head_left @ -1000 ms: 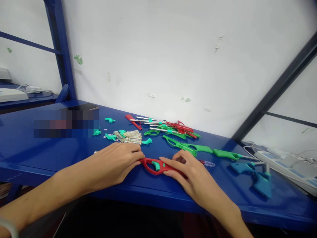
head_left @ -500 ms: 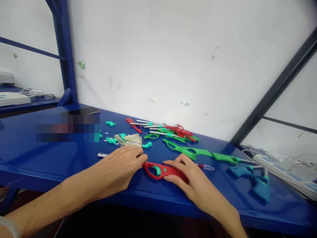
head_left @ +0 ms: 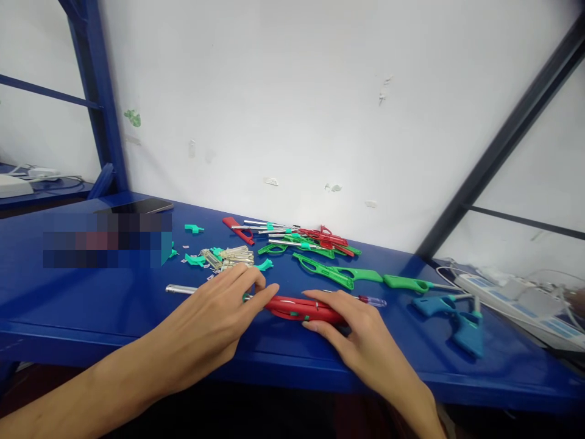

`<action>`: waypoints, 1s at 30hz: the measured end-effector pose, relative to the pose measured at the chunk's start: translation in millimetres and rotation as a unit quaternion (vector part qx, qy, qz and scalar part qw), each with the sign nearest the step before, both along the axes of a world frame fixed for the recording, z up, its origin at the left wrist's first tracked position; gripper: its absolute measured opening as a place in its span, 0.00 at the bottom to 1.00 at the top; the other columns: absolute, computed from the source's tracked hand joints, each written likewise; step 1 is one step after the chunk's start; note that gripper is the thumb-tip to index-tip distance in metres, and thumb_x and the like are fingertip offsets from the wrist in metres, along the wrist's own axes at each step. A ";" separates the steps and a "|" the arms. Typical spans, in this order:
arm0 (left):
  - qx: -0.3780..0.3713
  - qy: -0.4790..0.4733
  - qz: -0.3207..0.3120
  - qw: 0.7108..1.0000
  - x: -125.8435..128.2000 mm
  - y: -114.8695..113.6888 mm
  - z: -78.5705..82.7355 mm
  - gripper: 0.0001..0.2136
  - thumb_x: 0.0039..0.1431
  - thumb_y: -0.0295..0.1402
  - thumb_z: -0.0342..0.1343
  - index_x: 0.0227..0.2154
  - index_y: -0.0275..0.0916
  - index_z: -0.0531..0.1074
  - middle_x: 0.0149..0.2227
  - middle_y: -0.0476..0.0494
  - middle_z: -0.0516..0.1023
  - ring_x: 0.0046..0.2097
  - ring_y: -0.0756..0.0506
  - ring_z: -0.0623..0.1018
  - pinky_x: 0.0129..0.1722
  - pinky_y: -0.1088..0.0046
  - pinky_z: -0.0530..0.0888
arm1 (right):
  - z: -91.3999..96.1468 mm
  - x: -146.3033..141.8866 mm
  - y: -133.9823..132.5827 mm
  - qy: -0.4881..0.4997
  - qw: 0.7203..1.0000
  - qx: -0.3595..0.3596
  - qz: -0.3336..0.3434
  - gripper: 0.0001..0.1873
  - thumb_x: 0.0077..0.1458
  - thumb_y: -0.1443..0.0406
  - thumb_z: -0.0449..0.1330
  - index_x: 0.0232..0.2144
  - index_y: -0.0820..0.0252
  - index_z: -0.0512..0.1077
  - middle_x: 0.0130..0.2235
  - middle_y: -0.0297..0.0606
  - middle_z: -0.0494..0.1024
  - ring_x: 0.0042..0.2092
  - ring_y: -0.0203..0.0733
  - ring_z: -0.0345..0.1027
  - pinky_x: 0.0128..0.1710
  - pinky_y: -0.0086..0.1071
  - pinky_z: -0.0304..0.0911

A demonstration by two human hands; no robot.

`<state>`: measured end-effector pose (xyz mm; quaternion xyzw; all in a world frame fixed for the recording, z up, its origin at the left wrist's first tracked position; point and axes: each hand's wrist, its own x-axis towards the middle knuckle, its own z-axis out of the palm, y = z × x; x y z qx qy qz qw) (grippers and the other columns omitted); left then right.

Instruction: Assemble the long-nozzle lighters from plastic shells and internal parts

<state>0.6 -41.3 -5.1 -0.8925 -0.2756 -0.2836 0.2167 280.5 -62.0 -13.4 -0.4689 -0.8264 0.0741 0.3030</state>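
Note:
A red long-nosed lighter (head_left: 299, 306) lies across both hands just above the table's front edge, its metal tube pointing left and its seam edge turned up. My right hand (head_left: 354, 320) grips the handle end between thumb and fingers. Around the front end, by the tube, my left hand (head_left: 233, 308) is closed, fingers pinched together; it hides where tube and handle meet. Bits of the teal trigger show at the handle's opening. Behind my right hand lies a screwdriver with a clear handle (head_left: 375, 301).
Teal triggers (head_left: 194, 260) and clear fuel tanks (head_left: 236, 257) lie behind my left hand. Further back are metal tubes with red and green shells (head_left: 324, 236). Green (head_left: 406, 283) and blue lighters (head_left: 468, 334) lie right, near a power strip (head_left: 507, 299). A phone (head_left: 155, 206) is back left.
The red lighter has rolled in my hands, from its flat side showing to its narrow seam edge showing. The view has shifted slightly to the right.

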 end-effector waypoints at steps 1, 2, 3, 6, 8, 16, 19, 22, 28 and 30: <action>-0.004 -0.009 0.001 1.000 0.4 0.8 -0.8 0.25 0.57 0.11 0.44 0.52 0.39 0.72 0.44 0.38 0.75 0.44 0.40 0.76 0.42 0.64 0.78 | 0.0 0.0 -0.8 0.000 1.000 0.007 0.005 0.19 0.69 0.57 0.63 0.61 0.43 0.72 0.54 0.33 0.83 0.55 0.50 0.75 0.58 0.44 0.67; -0.006 -0.018 0.003 1.000 0.8 1.5 -1.5 0.24 0.57 0.12 0.45 0.51 0.39 0.72 0.44 0.38 0.75 0.44 0.40 0.77 0.42 0.63 0.78 | 0.7 -0.3 -1.8 0.003 1.000 0.009 0.014 0.18 0.70 0.57 0.62 0.60 0.44 0.73 0.53 0.33 0.83 0.54 0.49 0.76 0.57 0.43 0.68; -0.008 -0.026 0.003 1.000 1.2 1.8 -2.0 0.23 0.58 0.12 0.45 0.50 0.39 0.73 0.45 0.38 0.75 0.44 0.40 0.77 0.43 0.63 0.78 | 1.8 -1.0 -2.9 0.010 1.000 0.008 0.024 0.16 0.71 0.58 0.62 0.58 0.45 0.74 0.51 0.34 0.84 0.52 0.48 0.76 0.55 0.41 0.69; -0.010 -0.043 -0.010 0.999 2.0 1.7 -3.6 0.23 0.60 0.13 0.45 0.53 0.39 0.72 0.47 0.38 0.77 0.47 0.40 0.78 0.46 0.63 0.78 | 5.4 -3.3 -5.4 0.033 0.999 0.008 0.041 0.10 0.71 0.60 0.60 0.53 0.48 0.77 0.49 0.34 0.83 0.49 0.45 0.77 0.52 0.38 0.70; -0.011 -0.051 -0.024 0.998 2.2 1.4 -4.6 0.26 0.60 0.13 0.45 0.57 0.39 0.70 0.48 0.38 0.78 0.47 0.40 0.79 0.48 0.63 0.78 | 6.3 -4.1 -5.9 0.039 0.998 0.018 0.039 0.10 0.71 0.61 0.60 0.53 0.49 0.76 0.49 0.36 0.83 0.49 0.46 0.78 0.51 0.37 0.71; -0.027 -0.028 -0.035 0.999 -1.0 1.7 -5.3 0.29 0.61 0.12 0.42 0.57 0.45 0.71 0.50 0.40 0.76 0.48 0.41 0.78 0.48 0.63 0.75 | 3.4 -2.8 -4.8 0.042 0.997 0.051 0.045 0.11 0.71 0.63 0.61 0.54 0.49 0.76 0.49 0.34 0.83 0.49 0.43 0.78 0.51 0.35 0.71; -0.037 -0.023 -0.037 0.998 -2.0 1.5 -6.0 0.29 0.62 0.12 0.42 0.58 0.45 0.72 0.52 0.40 0.76 0.49 0.41 0.77 0.50 0.63 0.74 | 3.2 -3.2 -5.0 0.043 0.996 0.061 0.044 0.12 0.71 0.63 0.61 0.55 0.50 0.75 0.49 0.34 0.83 0.49 0.43 0.78 0.51 0.34 0.71; -0.041 -0.039 -0.043 0.997 -1.8 1.8 -7.7 0.28 0.65 0.13 0.42 0.58 0.45 0.72 0.53 0.40 0.76 0.49 0.41 0.76 0.51 0.64 0.74 | 2.8 -4.0 -4.9 0.037 0.995 0.082 0.047 0.12 0.71 0.63 0.61 0.55 0.51 0.75 0.49 0.35 0.83 0.48 0.42 0.79 0.50 0.34 0.72; 0.000 -0.068 -0.059 0.996 -1.4 1.1 -8.1 0.25 0.66 0.13 0.46 0.58 0.42 0.72 0.52 0.38 0.77 0.51 0.42 0.76 0.56 0.63 0.74 | 0.2 -8.3 -9.2 0.044 0.989 0.135 0.043 0.14 0.70 0.65 0.62 0.56 0.53 0.75 0.48 0.37 0.83 0.47 0.42 0.80 0.48 0.32 0.74; 0.020 -0.075 -0.065 0.995 -0.6 -0.6 -5.8 0.23 0.66 0.14 0.47 0.56 0.40 0.72 0.52 0.37 0.77 0.52 0.42 0.77 0.57 0.63 0.74 | -1.5 -10.3 -12.3 0.053 0.987 0.148 0.036 0.14 0.70 0.66 0.62 0.56 0.53 0.74 0.48 0.37 0.83 0.47 0.42 0.80 0.48 0.33 0.74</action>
